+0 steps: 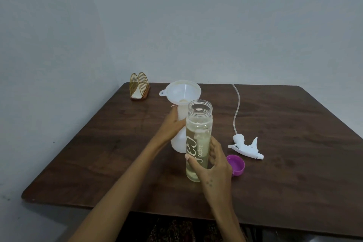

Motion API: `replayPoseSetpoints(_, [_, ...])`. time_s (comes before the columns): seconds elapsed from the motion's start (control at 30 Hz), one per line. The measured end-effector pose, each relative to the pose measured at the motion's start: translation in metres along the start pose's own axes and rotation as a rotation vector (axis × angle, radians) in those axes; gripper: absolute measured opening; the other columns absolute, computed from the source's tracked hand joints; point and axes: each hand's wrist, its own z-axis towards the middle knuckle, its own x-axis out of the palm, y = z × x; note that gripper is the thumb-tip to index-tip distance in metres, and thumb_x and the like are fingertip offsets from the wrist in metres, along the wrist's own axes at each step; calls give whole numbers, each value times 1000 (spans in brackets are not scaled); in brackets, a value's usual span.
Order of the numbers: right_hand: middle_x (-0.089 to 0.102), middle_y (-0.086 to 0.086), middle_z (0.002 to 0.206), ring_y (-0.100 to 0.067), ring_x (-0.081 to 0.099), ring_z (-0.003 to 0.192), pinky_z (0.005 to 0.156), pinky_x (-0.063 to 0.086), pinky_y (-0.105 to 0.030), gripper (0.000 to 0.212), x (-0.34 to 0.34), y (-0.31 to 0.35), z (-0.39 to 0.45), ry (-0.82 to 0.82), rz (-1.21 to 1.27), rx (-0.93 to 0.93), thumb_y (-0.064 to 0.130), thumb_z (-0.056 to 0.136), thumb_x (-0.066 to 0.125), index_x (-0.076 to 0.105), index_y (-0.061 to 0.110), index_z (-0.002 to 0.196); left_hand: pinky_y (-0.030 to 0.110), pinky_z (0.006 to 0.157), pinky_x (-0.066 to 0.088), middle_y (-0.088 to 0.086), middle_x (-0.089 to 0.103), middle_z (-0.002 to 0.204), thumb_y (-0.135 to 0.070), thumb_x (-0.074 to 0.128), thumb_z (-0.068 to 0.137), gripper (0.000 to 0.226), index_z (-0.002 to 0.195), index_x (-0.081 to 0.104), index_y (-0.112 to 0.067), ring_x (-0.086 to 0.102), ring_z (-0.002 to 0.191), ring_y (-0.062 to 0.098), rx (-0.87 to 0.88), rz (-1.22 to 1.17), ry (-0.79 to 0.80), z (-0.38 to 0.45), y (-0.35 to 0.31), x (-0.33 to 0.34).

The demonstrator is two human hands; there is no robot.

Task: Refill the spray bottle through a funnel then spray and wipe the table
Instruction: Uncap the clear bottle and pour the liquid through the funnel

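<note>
A white spray bottle stands on the dark wooden table with a white funnel in its neck. My left hand grips the spray bottle's side. My right hand holds a clear bottle upright in front of the spray bottle. The clear bottle is uncapped and mostly full of pale yellow liquid. Its purple cap lies open-side up to the right. The white trigger sprayer head with its long dip tube lies on the table beyond the cap.
A gold wire napkin holder with a white napkin stands at the far left corner by the wall. The table's near edge runs just below my forearms. Patterned fabric shows under the table.
</note>
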Motion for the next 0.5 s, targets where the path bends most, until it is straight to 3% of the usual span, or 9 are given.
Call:
replayPoseSetpoints(0.03, [65,12,112,-3,63,101,86,49,-15,64,0,0,0,-2,-3,-1,19,68,83,54,29,124,38,97,45,15,56,124,-52,64,71,75,125,48,-3,54,116,27,45,-13,10,-2,3,-6])
replayPoseSetpoints(0.1, [65,11,112,-3,64,99,84,50,-15,64,0,1,0,-2,6,2,19,68,83,53,30,124,40,97,47,6,57,124,-57,63,63,78,125,48,-13,56,113,17,26,-67,37,-4,14,-16])
replayPoseSetpoints(0.23, [65,9,110,-3,65,94,75,52,-15,61,2,3,-1,10,50,19,14,70,81,52,36,118,26,83,49,-15,60,104,-42,69,70,37,102,50,-37,61,93,-7,77,-141,54,-9,12,-21])
replayPoseSetpoints(0.37, [59,8,112,-5,63,97,78,53,-22,58,10,6,1,0,64,27,21,67,77,47,44,111,17,84,50,-15,62,107,-31,67,79,34,111,53,-30,60,100,-5,97,-287,-36,-6,10,-19])
replayPoseSetpoints(0.43, [55,10,112,-3,59,98,79,50,-17,59,14,7,3,10,36,30,20,68,79,45,44,109,10,82,47,-17,62,105,-21,57,89,19,105,56,-30,59,98,-8,97,-311,-40,-7,6,-17])
replayPoseSetpoints(0.5, [57,9,111,-3,60,98,79,48,-16,58,17,8,5,39,20,45,21,70,80,46,41,111,6,78,45,-25,64,93,-12,47,94,22,94,55,-33,58,91,-16,89,-317,-44,-8,3,-14])
